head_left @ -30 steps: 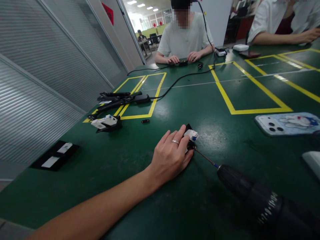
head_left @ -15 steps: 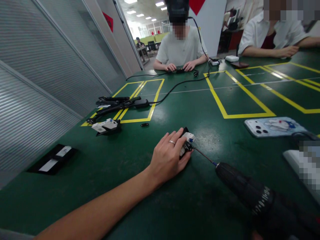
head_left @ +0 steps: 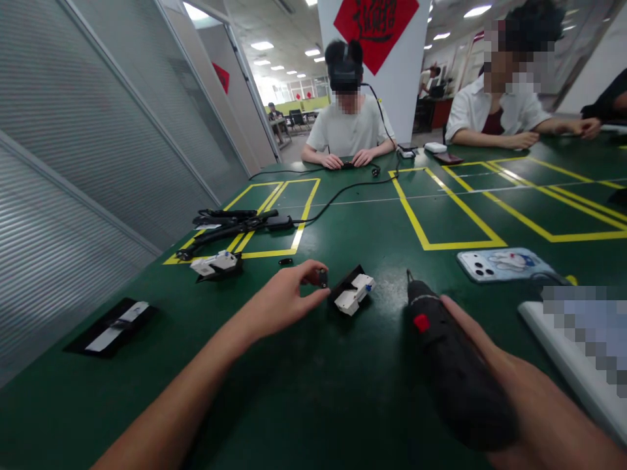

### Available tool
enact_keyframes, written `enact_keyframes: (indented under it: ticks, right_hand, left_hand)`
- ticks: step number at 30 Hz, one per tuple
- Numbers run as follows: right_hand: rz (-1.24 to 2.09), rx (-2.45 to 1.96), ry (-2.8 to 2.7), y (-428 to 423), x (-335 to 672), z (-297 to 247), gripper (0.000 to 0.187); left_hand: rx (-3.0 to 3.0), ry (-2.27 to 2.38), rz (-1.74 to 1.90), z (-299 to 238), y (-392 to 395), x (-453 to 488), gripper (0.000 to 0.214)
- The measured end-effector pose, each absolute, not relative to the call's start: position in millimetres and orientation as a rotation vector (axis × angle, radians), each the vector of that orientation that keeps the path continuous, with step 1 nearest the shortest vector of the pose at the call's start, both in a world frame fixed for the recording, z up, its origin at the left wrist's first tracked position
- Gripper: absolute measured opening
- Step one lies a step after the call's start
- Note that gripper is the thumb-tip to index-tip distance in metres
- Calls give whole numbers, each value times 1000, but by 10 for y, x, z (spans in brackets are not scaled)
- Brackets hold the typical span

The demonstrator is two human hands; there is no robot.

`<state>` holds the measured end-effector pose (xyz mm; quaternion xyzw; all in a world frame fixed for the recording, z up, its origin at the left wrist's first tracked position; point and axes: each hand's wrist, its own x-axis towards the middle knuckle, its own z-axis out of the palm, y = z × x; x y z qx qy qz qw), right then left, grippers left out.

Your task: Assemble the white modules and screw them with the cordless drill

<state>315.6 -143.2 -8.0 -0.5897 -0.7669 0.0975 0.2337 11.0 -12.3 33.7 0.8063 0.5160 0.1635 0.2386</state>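
Observation:
My left hand is raised just left of a small white-and-black device. Its thumb and fingers close around a small black part, whose kind I cannot make out. That device lies on the green table, tilted, with a blue spot at its right end. My right hand wraps round a black cordless drill with a red button. The drill's thin bit points away from me, right of the device and apart from it.
A similar white device, a black sheet with white strips and folded black stands lie left. A small black piece is near the middle. Right are a phone and a white-edged screen. Other people sit across the table.
My left hand has come off the device and shifted left, with a small black part in its fingers. The drill has swung to point forward, its bit away from the device.

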Motion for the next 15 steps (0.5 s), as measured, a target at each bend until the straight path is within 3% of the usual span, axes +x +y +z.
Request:
enact_keyframes:
  ticks: [4,15]
  right_hand:
    - [473,-1760,-2319,-1135,2823,38,112]
    - [80,-1753,-2629,-603,2773,-58,109]
  left_hand:
    - [2155,1384,99,288,112,-263,39]
    - [2283,1406,-51,142,281,-513,41]
